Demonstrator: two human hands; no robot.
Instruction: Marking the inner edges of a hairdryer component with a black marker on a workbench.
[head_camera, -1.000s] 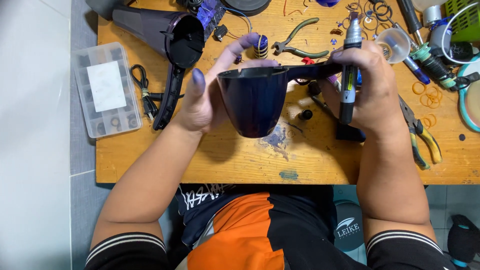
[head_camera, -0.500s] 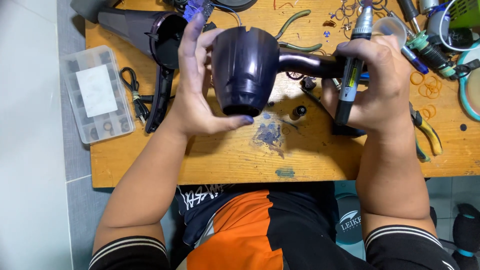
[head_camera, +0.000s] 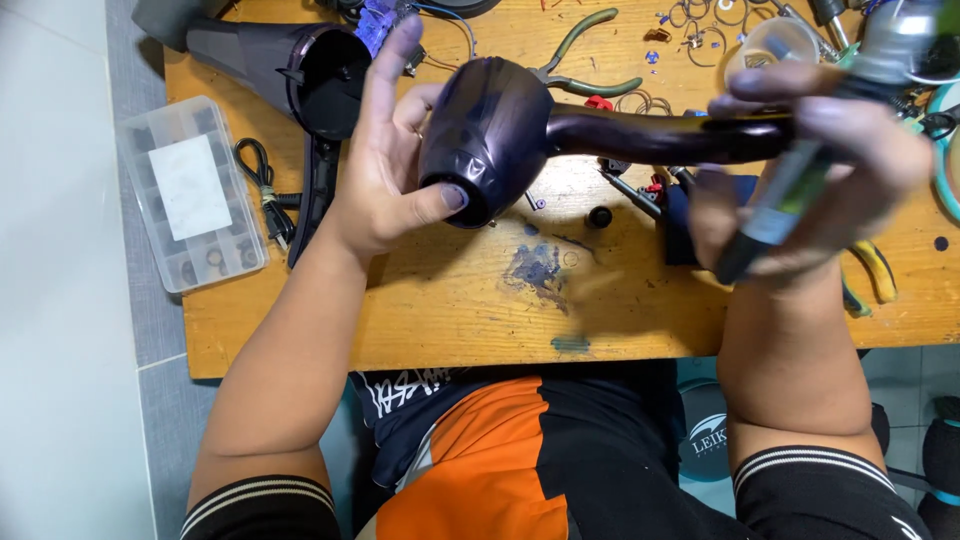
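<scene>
The person holds a dark purple hair-dryer shell (head_camera: 500, 130) above a wooden workbench (head_camera: 450, 310), with both hands engaged.

Left hand (head_camera: 385, 170): it cups the rounded barrel end of the shell. The thumb presses the lower rim of the barrel, and the fingers reach up behind it — a wide, wrapping grip closed on the shell.

Right hand (head_camera: 810, 180): it closes on the shell's handle, which extends to the right from the barrel. The same hand also clamps a pen-shaped tool with a grey and green body (head_camera: 800, 170), held diagonally across the palm. This hand is blurred, so exact finger placement on the handle cannot be resolved.

Positions relative to the shell:
- Up and to the left, a second dark dryer housing (head_camera: 290, 70) lies on the bench with its open mouth facing the shell.
- Further left, at the bench edge, sits a clear plastic compartment box (head_camera: 190, 195) holding small parts; a coiled black cord (head_camera: 262, 180) lies just beside it.
- Above the shell, green-handled pliers (head_camera: 590, 45) rest on the bench.
- Directly below the handle lies a small black round part (head_camera: 599, 216), with a bluish stain (head_camera: 540, 268) on the wood nearby.
- To the far right, yellow-handled pliers (head_camera: 878, 272) show below the right hand — partly hidden by it.
</scene>
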